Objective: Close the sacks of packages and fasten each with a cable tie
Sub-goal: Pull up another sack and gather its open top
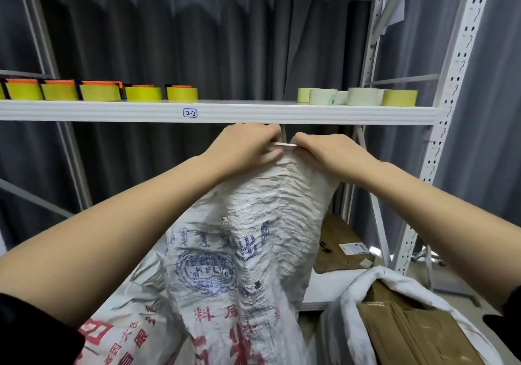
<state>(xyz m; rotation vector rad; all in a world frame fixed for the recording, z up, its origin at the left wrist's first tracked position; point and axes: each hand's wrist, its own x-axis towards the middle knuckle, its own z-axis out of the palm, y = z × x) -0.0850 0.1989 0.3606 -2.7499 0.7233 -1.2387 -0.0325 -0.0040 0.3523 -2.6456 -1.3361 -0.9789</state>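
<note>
At frame centre I saw my left hand (248, 146) and right hand (327, 150) raised, fingers curled — pinching the cable tie (285, 145) at the sack (270, 218) neck.

sack (253, 223): woven plastic cloth, white, matt, rough and creased, printed in blue and red
cable tie (285, 145): thin white strip, smooth, looks plastic
second sack (352, 294): white woven cloth, matt
cardboard boxes (406, 333): brown paperboard, dull
shelf (253, 112): painted metal, pale grey, smooth with a slight sheen
tape rolls (143, 93): yellow, smooth sides
curtain (169, 40): grey fabric, matt, pleated
</note>
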